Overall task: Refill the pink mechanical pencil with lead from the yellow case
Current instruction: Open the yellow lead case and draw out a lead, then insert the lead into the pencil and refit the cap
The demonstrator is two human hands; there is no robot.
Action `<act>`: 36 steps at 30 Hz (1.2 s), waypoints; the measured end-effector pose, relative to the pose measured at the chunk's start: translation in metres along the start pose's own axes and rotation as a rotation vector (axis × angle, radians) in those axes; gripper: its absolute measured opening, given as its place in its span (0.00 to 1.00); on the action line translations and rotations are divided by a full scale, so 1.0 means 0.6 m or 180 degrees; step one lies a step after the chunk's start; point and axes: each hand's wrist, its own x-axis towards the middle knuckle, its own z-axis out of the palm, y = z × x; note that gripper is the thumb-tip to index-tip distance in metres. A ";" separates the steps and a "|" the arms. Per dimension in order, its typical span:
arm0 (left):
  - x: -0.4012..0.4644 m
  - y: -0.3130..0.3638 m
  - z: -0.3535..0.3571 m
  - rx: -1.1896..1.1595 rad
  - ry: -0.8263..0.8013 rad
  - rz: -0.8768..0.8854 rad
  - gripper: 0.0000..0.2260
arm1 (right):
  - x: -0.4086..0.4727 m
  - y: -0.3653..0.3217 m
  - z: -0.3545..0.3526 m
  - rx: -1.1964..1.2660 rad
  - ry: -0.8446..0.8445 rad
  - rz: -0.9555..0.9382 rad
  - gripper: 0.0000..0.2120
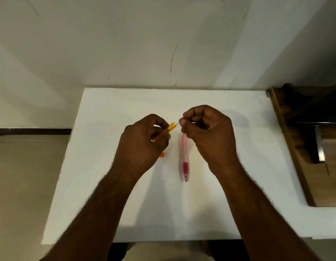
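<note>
Two hands meet over the middle of a white table (110,185), close together but not touching. The left hand (142,144) curls its fingers and thumb round the yellow case (164,131), which tilts up to the right with its open end toward the other hand. The right hand (206,132) is closed into a loose fist, its thumb and forefinger pinching a thin dark lead (177,123) that runs from the case's mouth to the fingertips; how far the lead sits inside the case cannot be told. The pink pencil (185,159) lies flat on the table just below the right hand, lengthwise toward the person, its tip at the near end and its darker pink grip close to that tip; the far end is hidden under the right hand's fingers. A small orange cap (162,155) lies on the table beside the left hand, partly covered by it. A wooden piece of furniture (295,157) stands at the table's right edge, and a pale wall (125,44) rises behind the table
</note>
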 end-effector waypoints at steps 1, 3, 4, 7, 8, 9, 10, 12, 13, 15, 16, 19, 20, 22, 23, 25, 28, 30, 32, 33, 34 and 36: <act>0.000 -0.001 0.000 0.0005 0.0004 0.0006 0.05 | 0.000 -0.001 -0.001 0.0015 0.0051 -0.0014 0.05; 0.001 -0.004 -0.001 0.0068 0.0018 0.0046 0.05 | 0.002 -0.003 -0.005 0.0050 0.0207 -0.0034 0.06; 0.001 -0.007 -0.001 0.0138 0.0029 0.0087 0.05 | 0.003 -0.003 -0.008 0.0117 0.0300 -0.0022 0.07; 0.001 -0.016 -0.003 0.0405 0.0143 0.0162 0.05 | 0.006 -0.003 -0.018 0.0524 0.0529 0.0158 0.07; 0.001 -0.020 -0.003 0.0520 0.0185 0.0117 0.06 | 0.007 -0.004 -0.019 0.0655 0.0578 0.0250 0.06; 0.001 -0.024 -0.002 0.0659 0.0203 0.0037 0.06 | 0.007 -0.004 -0.021 0.0769 0.0603 0.0336 0.06; 0.002 -0.029 -0.001 0.0800 0.0195 -0.0060 0.06 | 0.007 -0.005 -0.021 0.0865 0.0602 0.0402 0.06; 0.004 -0.039 0.003 0.1033 0.0138 -0.0211 0.06 | 0.007 -0.005 -0.018 0.0965 0.0561 0.0466 0.07; 0.005 -0.043 0.004 0.1125 0.0117 -0.0264 0.07 | 0.006 -0.006 -0.017 0.0975 0.0536 0.0471 0.07; 0.006 -0.049 0.007 0.1257 0.0088 -0.0347 0.07 | 0.005 -0.005 -0.013 0.0946 0.0503 0.0469 0.07; 0.006 -0.051 0.008 0.1294 0.0077 -0.0376 0.07 | 0.004 -0.004 -0.013 0.0920 0.0492 0.0468 0.06; 0.009 -0.054 0.011 0.1354 0.0075 -0.0445 0.08 | 0.003 -0.005 -0.012 0.0875 0.0471 0.0465 0.06; 0.011 -0.055 0.012 0.1376 0.0065 -0.0465 0.08 | 0.004 -0.005 -0.013 0.0874 0.0479 0.0468 0.06; 0.013 -0.054 0.013 0.1457 0.0024 -0.0471 0.09 | 0.004 -0.007 -0.014 0.0910 0.0506 0.0497 0.06; 0.013 -0.053 0.014 0.1505 0.0021 -0.0440 0.10 | 0.004 -0.008 -0.016 0.0942 0.0518 0.0514 0.06; 0.012 -0.046 0.016 0.1496 0.0108 -0.0335 0.10 | 0.004 -0.010 -0.019 0.0995 0.0542 0.0525 0.06; 0.006 -0.027 0.028 0.1299 0.0332 -0.0139 0.10 | 0.003 -0.012 -0.028 0.0975 0.0590 0.0526 0.06; -0.002 -0.010 0.047 0.1404 0.0280 0.0010 0.16 | 0.002 -0.013 -0.033 0.1022 0.0627 0.0549 0.06; -0.011 0.005 0.072 0.1662 0.0085 0.0077 0.22 | 0.002 -0.013 -0.039 0.1076 0.0660 0.0561 0.06; -0.015 0.010 0.084 0.1774 0.0003 0.0045 0.24 | 0.002 -0.014 -0.041 0.1086 0.0675 0.0561 0.07; -0.018 0.013 0.095 0.1855 -0.0045 -0.0014 0.26 | 0.002 -0.014 -0.044 0.1098 0.0685 0.0559 0.07; -0.021 0.012 0.110 0.1952 -0.0041 -0.0098 0.27 | 0.002 -0.015 -0.048 0.1144 0.0696 0.0551 0.07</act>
